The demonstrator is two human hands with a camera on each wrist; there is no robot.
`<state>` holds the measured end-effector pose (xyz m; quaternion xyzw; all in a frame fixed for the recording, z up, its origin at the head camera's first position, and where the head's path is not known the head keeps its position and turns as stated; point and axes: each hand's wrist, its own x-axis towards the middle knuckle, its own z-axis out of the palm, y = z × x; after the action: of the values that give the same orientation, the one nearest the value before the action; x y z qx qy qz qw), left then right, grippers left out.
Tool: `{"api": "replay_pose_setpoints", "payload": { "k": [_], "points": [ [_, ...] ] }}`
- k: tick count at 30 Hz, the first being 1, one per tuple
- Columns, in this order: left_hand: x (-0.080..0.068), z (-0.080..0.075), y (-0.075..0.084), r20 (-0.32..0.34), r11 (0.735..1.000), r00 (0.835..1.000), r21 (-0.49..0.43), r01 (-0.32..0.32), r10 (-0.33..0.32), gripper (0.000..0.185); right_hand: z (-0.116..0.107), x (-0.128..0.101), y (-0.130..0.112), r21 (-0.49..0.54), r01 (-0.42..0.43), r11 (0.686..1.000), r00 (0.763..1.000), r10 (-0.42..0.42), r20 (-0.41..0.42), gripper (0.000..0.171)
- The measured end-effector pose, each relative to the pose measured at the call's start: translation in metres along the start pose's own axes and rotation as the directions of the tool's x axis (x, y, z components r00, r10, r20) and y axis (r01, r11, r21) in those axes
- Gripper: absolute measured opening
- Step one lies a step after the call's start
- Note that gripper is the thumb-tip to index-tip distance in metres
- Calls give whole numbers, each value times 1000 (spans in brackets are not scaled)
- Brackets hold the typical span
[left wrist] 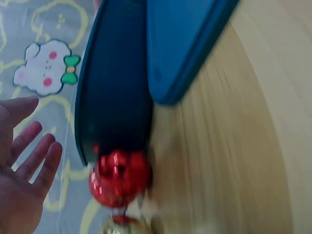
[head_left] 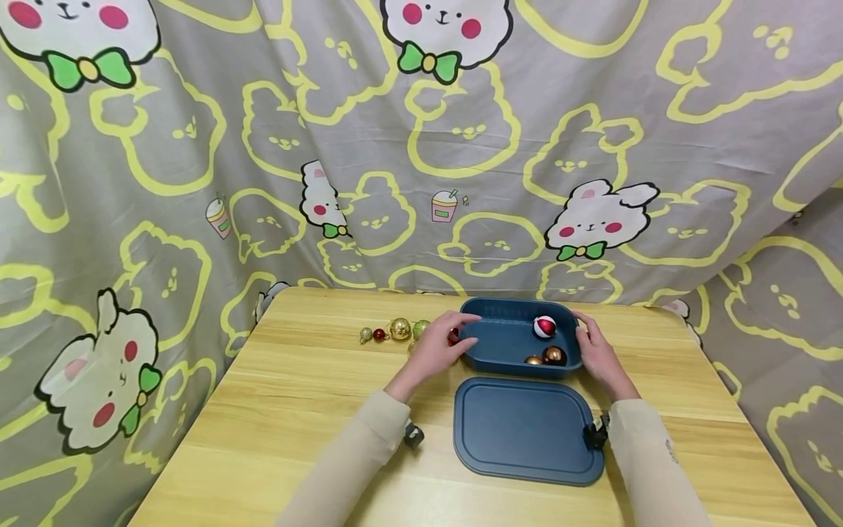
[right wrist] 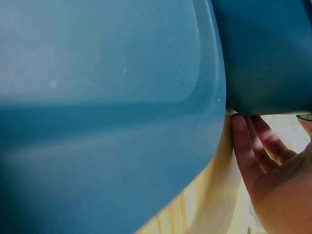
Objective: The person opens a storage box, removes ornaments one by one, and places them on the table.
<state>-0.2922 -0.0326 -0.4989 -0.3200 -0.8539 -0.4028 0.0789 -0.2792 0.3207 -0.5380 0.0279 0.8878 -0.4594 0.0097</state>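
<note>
Right now you are bracketing the dark blue box [head_left: 507, 344] with both hands on the far half of the wooden table [head_left: 276, 410]. Your left hand [head_left: 437, 344] is lying at the box's left end with its fingers straight and spread, the tips reaching onto the rim, gripping nothing; the left wrist view is showing that palm flat and open. Your right hand [head_left: 596, 351] is resting against the box's right wall, fingers relaxed and extended, not closed round anything.

Inside, a red-and-white ball [head_left: 544, 326] is sitting toward the far right and two copper baubles [head_left: 549, 356] are lying against the near wall. A red bauble [left wrist: 119, 178] is sitting just outside the left end, tucked under your left hand, and a row of small gold and red baubles [head_left: 391, 331] is trailing off to the left. The matching lid [head_left: 527, 428] is lying flat just near of the box.

I'd watch that loose red bauble: round and shiny, it is likely to roll away if your fingers brush it. Neither hand is actually clasping the box, so a sideways nudge may slide it and set the balls inside rolling.
</note>
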Motion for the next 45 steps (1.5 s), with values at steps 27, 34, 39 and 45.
{"api": "replay_pose_setpoints", "payload": {
  "k": [27, 34, 39, 45],
  "points": [
    [57, 99, 58, 246, 998, 969, 69, -5, -12, 45, -1, 1, 1, 7, 21, 1000, 1000, -21, -1, 57],
    [68, 113, 63, 297, 991, 954, 134, 7, -47, 42, -1, -1, 0, 13, 11, 1000, 1000, -11, 15, 58],
    [73, 118, 64, 347, 984, 933, 175, 34, -94, 44, -1, -1, 2, 5, 7, 1000, 1000, -7, 5, 58],
    [77, 120, 66, 412, 971, 900, 237, 42, -140, 37, -1, 2, 3, 15, 19, 1000, 1000, -19, -1, 57]
  ]
}}
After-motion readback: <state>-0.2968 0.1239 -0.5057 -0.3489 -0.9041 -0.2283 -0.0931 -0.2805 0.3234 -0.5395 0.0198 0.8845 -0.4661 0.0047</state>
